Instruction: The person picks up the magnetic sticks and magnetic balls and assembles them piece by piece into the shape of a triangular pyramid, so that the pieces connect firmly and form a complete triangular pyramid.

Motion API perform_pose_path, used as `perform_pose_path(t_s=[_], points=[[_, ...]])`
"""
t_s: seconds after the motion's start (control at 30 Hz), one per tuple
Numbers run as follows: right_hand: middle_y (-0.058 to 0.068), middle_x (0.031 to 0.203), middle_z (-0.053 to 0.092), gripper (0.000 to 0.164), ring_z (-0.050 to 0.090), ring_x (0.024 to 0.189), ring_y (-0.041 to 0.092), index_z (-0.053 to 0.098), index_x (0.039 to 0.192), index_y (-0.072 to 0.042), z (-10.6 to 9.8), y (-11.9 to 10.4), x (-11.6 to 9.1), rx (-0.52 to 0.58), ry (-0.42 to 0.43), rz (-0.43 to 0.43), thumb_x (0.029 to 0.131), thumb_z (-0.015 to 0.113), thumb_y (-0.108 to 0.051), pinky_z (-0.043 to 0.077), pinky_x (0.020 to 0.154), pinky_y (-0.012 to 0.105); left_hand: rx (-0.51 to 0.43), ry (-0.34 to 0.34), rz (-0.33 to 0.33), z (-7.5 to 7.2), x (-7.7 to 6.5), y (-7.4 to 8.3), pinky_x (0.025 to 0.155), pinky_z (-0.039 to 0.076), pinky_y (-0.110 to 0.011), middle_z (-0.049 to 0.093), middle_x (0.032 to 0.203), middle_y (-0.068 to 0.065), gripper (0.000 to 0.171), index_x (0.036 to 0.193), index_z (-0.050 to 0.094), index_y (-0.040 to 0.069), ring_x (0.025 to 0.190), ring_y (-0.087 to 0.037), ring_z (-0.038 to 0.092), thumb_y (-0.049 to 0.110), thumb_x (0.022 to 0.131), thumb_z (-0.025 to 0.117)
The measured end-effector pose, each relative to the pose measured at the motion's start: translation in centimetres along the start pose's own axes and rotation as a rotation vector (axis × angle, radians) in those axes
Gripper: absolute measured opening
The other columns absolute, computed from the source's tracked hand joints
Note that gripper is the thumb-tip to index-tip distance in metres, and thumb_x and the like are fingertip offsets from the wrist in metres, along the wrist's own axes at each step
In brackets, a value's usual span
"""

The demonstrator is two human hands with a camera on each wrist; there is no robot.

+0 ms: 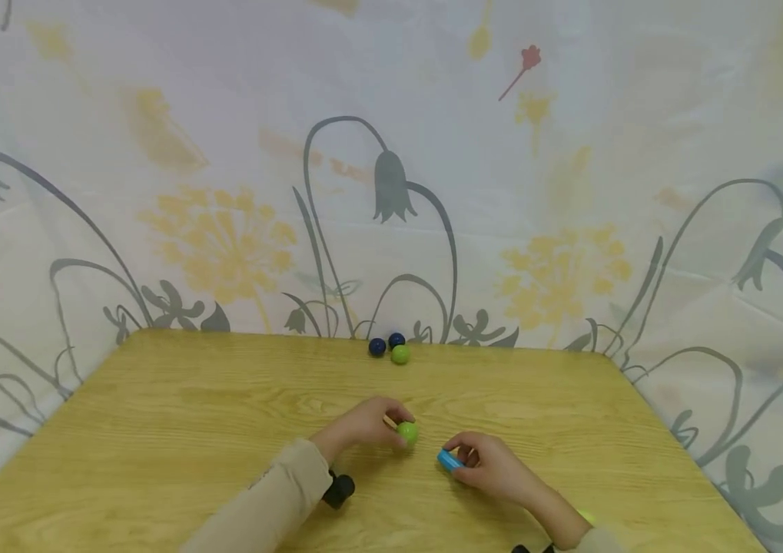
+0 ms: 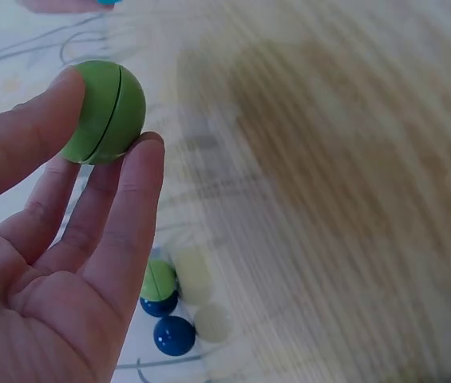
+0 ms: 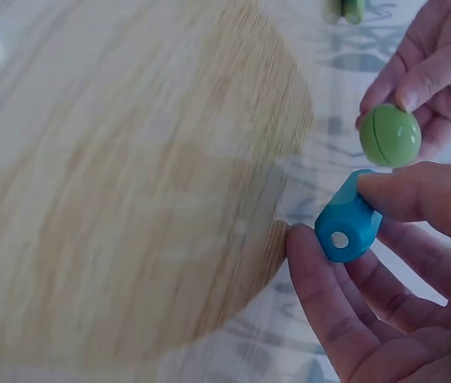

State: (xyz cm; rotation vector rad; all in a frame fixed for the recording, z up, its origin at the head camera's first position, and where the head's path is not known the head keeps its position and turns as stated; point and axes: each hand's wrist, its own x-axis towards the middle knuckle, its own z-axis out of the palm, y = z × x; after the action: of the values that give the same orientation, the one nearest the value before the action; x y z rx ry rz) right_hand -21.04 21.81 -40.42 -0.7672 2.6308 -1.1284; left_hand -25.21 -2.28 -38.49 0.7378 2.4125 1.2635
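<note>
In the head view my left hand [image 1: 369, 422] pinches a green ball [image 1: 408, 435] between thumb and fingers, above the middle of the table. A dark seam runs round the ball [image 2: 107, 112] in the left wrist view. To its right, my right hand [image 1: 495, 467] grips a short blue faceted rod [image 1: 449, 460] by thumb and fingertips. The rod [image 3: 347, 219] shows a round whitish spot in its end in the right wrist view. A small gap separates ball and rod, with the rod's left end toward the ball.
At the back edge of the wooden table [image 1: 225, 399] sit two dark blue balls [image 1: 377, 347] and another green ball [image 1: 400, 355], close together. A yellow-green thing [image 1: 586, 516] is partly hidden behind my right wrist. A flower-patterned sheet [image 1: 391, 253] hangs behind the table.
</note>
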Motion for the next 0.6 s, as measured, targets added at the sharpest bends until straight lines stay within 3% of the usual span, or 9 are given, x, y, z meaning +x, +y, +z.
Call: perform_pose_path(t_s=[0.23,0.6], points=[[0.001,0.083,0.055,0.024,0.051,0.069,0.010,0.062,0.108,0.000,0.7,-0.5,0.4,0.048,-0.029,-0.020,0.085,0.066,-0.007,0.044,0.058,0.025,-0.042,-0.032,-0.005,0.9,-0.6,0.4,0.080,0.048,-0.036,0.061,0.097,-0.006,0.027,0.104,0.063,-0.002,0.095,-0.029,0.058,-0.007,0.078,0.069],[0.001,0.082,0.054,0.020,0.048,0.065,0.008,0.064,0.105,-0.002,1.6,-1.0,0.7,0.118,-0.076,-0.036,0.085,0.066,-0.006,0.043,0.056,0.024,-0.007,-0.083,-0.038,1.3,-1.2,0.5,0.078,0.049,-0.035,0.061,0.097,-0.004,0.026,0.103,0.064,0.002,0.095,-0.030,0.060,-0.005,0.078,0.070]])
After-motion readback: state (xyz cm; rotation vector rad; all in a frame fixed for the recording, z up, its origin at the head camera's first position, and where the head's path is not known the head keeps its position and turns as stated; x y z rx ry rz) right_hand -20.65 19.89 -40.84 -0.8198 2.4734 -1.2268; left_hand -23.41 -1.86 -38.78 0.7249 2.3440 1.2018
